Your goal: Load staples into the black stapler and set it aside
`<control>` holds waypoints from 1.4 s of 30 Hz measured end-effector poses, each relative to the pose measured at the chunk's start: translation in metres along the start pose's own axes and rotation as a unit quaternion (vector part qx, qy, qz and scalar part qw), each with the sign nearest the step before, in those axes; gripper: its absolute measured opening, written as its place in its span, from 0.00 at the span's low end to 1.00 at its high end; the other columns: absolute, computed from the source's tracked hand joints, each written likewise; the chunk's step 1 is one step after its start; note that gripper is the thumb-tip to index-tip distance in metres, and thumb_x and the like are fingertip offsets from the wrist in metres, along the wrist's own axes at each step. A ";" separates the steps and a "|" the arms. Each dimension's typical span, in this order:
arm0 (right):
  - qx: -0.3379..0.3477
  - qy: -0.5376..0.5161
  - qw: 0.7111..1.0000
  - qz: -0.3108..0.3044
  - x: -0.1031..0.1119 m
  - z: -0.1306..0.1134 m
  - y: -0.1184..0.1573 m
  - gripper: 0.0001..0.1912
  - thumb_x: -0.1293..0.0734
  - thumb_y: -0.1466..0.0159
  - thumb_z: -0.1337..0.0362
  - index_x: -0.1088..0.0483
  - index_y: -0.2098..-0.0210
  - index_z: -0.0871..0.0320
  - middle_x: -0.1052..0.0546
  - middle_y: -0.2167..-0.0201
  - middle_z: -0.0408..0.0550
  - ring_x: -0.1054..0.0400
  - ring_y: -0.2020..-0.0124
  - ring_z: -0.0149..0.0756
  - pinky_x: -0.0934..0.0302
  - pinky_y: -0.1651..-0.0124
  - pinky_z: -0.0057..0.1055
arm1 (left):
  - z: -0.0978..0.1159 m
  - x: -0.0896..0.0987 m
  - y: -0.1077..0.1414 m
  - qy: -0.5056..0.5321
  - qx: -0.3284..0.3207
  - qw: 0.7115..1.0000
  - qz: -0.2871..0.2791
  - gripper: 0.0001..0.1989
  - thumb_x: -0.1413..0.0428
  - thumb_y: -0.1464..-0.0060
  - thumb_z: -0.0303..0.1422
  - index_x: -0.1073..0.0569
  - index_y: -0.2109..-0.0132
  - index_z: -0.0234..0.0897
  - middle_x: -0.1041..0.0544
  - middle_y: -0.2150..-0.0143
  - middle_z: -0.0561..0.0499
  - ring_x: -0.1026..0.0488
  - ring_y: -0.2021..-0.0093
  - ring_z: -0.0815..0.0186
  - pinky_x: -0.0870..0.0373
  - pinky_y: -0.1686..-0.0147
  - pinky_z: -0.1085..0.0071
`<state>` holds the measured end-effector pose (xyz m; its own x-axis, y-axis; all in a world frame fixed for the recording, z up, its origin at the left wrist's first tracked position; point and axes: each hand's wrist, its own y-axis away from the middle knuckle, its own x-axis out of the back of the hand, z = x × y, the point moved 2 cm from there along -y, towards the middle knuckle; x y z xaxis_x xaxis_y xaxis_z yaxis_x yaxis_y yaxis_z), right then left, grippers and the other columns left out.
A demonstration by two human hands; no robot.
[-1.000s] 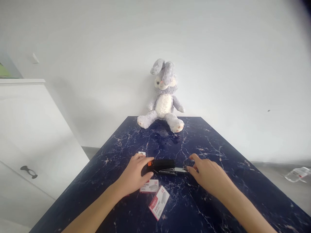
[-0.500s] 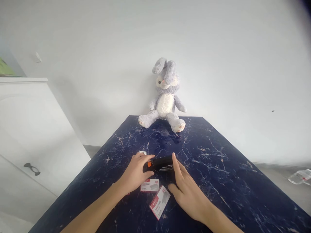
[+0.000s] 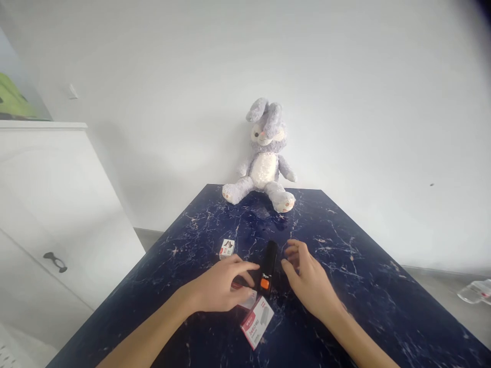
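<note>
A black stapler with an orange button rests on the dark blue table, its length pointing away from me. My left hand is to its left, fingers spread and the index fingertip close to its side; whether it touches I cannot tell. To the right of the stapler, and apart from it, my right hand is open with loosely bent fingers and holds nothing. A red and white staple box lies nearer me. Another staple box is partly covered by my left hand.
A small white box sits beyond my left hand. At the far end of the marbled table, a grey plush rabbit leans against the wall. A white cabinet stands at left, and a clear plastic bottle is at right.
The stapler, held between both hands before, has turned from crosswise to lengthwise and is down on the table. My right hand has let go and moved right.
</note>
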<state>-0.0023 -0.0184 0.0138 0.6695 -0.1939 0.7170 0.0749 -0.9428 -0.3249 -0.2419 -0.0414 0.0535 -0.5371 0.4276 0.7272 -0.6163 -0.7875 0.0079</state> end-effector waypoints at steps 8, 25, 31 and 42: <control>0.238 -0.007 0.959 -0.156 0.013 -0.056 0.031 0.03 0.35 0.39 0.65 0.36 0.67 0.55 0.29 0.68 0.43 0.34 0.67 0.34 0.43 0.65 0.30 | -0.011 0.008 0.006 -0.098 0.038 0.994 -0.005 0.28 0.39 0.49 0.39 0.30 0.40 0.51 0.26 0.48 0.49 0.26 0.53 0.55 0.30 0.56 0.66; 0.289 -0.052 0.935 -0.198 0.015 -0.072 0.043 0.08 0.34 0.46 0.69 0.34 0.66 0.55 0.30 0.61 0.47 0.34 0.61 0.38 0.36 0.58 0.33 | -0.010 -0.028 -0.015 0.050 0.009 0.998 0.044 0.37 0.38 0.49 0.33 0.39 0.33 0.47 0.25 0.48 0.47 0.25 0.62 0.62 0.28 0.62 0.67; 0.269 -0.028 0.959 -0.086 0.027 -0.053 0.026 0.11 0.35 0.44 0.68 0.34 0.60 0.54 0.33 0.43 0.56 0.36 0.46 0.50 0.39 0.46 0.46 | -0.003 -0.018 -0.008 0.112 0.005 0.994 0.007 0.45 0.36 0.51 0.32 0.47 0.30 0.49 0.23 0.51 0.46 0.25 0.59 0.60 0.28 0.60 0.65; 0.291 0.029 0.945 -0.146 0.013 -0.055 0.027 0.08 0.35 0.41 0.68 0.29 0.62 0.53 0.23 0.54 0.49 0.45 0.36 0.54 0.52 0.34 0.56 | -0.011 -0.004 -0.003 -0.011 -0.018 0.999 0.035 0.42 0.35 0.52 0.43 0.42 0.32 0.49 0.37 0.33 0.44 0.38 0.37 0.48 0.37 0.41 0.52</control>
<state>-0.0327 -0.0615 0.0480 0.5171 0.0204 0.8557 0.6549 -0.6531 -0.3802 -0.2441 -0.0360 0.0428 -0.5675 0.3618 0.7396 -0.5977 -0.7988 -0.0678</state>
